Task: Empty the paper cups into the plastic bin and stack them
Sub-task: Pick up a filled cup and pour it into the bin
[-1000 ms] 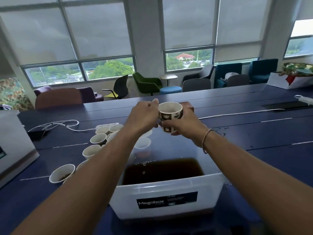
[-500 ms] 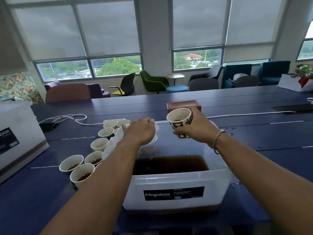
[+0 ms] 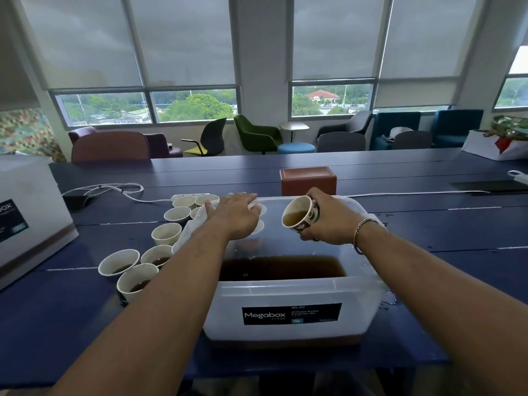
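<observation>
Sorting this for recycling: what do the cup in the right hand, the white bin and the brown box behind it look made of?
Cup: matt paper, by its rolled rim and printed pattern. Bin: translucent, faintly glossy plastic; dark liquid shows through its wall. Brown box: leather-like or wood, smooth satin face; cannot tell which.

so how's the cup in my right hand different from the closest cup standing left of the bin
The held cup is tilted, mouth toward the camera, gripped by the right hand above the plastic bin. The closest cup stands upright on the table, untouched. The held cup shows its patterned outside, while the closest cup shows mostly its white inside. Both hold some brown liquid.
</observation>
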Demonstrator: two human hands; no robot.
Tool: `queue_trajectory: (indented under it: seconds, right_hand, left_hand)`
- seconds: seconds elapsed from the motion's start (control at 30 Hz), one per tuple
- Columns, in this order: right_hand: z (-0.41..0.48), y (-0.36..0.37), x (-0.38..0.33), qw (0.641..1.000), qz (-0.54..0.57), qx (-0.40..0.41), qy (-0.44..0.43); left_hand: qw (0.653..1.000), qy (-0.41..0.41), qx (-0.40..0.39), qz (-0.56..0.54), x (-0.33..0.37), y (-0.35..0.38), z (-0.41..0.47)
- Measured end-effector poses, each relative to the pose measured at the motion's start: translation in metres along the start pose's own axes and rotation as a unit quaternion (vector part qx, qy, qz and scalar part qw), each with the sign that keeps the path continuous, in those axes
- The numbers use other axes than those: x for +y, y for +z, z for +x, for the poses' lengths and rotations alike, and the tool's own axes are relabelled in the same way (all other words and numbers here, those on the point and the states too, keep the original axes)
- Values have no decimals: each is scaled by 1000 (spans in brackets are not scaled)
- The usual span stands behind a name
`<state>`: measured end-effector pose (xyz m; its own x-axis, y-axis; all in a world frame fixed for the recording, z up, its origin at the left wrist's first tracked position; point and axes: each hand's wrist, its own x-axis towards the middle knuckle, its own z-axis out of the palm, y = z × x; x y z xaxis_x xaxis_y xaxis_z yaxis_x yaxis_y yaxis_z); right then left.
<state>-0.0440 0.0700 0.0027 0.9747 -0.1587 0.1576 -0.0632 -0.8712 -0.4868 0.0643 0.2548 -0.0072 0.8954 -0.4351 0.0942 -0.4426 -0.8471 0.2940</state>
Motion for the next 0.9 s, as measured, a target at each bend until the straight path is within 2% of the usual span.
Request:
queue_trajectory:
  seconds: [0.3,0.6,0.9]
  right_hand:
    - [3,3,1,999,-21,1,-25]
    - [8,6,5,996,25,69,-43]
    - [10,8,8,993,-1,111,-49]
  left_hand:
    - [1000,-5,-2,-1,3,1,-2]
    - [1000,-4,1,4,2,2,-2]
    - [1000,-2,2,5,1,4,1]
